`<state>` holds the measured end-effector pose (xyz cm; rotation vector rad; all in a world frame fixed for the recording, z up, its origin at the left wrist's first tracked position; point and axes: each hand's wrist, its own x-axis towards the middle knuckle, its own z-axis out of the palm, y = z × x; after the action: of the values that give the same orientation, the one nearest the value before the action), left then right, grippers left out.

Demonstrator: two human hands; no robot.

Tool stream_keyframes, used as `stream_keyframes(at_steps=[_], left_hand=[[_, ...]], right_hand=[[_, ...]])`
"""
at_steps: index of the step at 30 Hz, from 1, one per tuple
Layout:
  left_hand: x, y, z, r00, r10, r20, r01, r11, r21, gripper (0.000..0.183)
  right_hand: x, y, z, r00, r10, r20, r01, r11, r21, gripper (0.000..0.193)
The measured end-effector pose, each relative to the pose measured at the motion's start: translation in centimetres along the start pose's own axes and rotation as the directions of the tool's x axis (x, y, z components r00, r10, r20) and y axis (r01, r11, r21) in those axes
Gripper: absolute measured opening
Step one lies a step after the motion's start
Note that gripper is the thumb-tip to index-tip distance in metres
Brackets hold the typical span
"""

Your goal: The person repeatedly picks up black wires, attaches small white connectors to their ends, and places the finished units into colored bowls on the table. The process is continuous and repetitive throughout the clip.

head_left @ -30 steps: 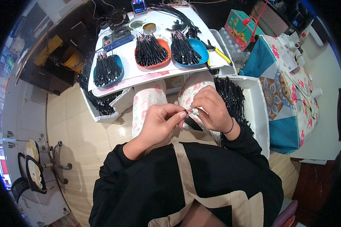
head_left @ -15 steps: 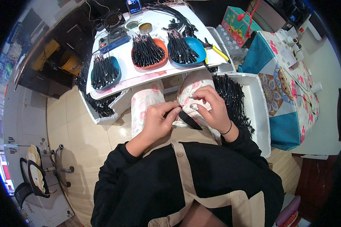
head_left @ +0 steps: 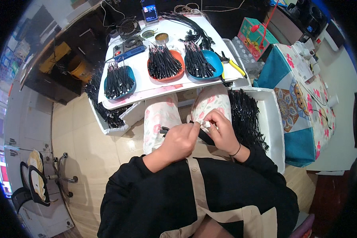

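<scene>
Over my lap, my left hand [head_left: 181, 139] is closed on a short black cable; its black ends [head_left: 164, 130] stick out on the hand's left side. My right hand [head_left: 223, 134] meets it fingertip to fingertip, thumb and forefinger pinched together. White coverings [head_left: 205, 124] show on these right fingertips. Whatever lies inside the right pinch is too small to make out. Below the right fingers a flat black strip [head_left: 206, 137] slants down toward my waist; whether it belongs to the cable I cannot tell.
Ahead, a white table [head_left: 146, 95] bears a blue tray [head_left: 131, 85], an orange tray [head_left: 180, 60] and another blue tray [head_left: 215, 61], all with black cables. Yellow-handled pliers [head_left: 237, 67] lie at its right. White foam boxes [head_left: 275, 131] of cables flank my legs.
My right hand has come in to the left one, and its spread fingers have closed to a pinch. The left hand has turned, bringing black cable ends into sight at its left. The view has shifted slightly.
</scene>
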<state>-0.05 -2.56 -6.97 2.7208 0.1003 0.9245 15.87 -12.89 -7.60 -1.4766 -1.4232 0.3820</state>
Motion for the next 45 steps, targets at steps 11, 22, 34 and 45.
stream_keyframes(at_steps=[11,22,34,45], left_hand=[[-0.2,-1.2,-1.7,0.903,-0.343,0.258,0.429,0.700,-0.571,0.012],[0.0,-1.2,-4.3,0.805,-0.354,0.476,0.500,-0.028,-0.866,0.012],[-0.9,-0.9,-3.7,0.833,-0.458,0.310,0.208,-0.260,-0.943,0.014],[-0.9,-0.6,-3.4,0.837,-0.372,0.401,0.199,-0.476,-0.857,0.014]], right_hand=[[0.2,0.0,-0.9,0.873,0.330,0.360,-0.488,0.610,0.624,0.021],[1.9,-4.5,-1.3,0.980,-0.173,0.098,0.163,0.981,0.103,0.018],[3.3,-2.6,-3.4,0.971,-0.231,-0.066,0.216,0.959,-0.182,0.019],[3.9,-4.2,-1.0,0.861,-0.509,0.007,0.507,0.858,0.083,0.028]])
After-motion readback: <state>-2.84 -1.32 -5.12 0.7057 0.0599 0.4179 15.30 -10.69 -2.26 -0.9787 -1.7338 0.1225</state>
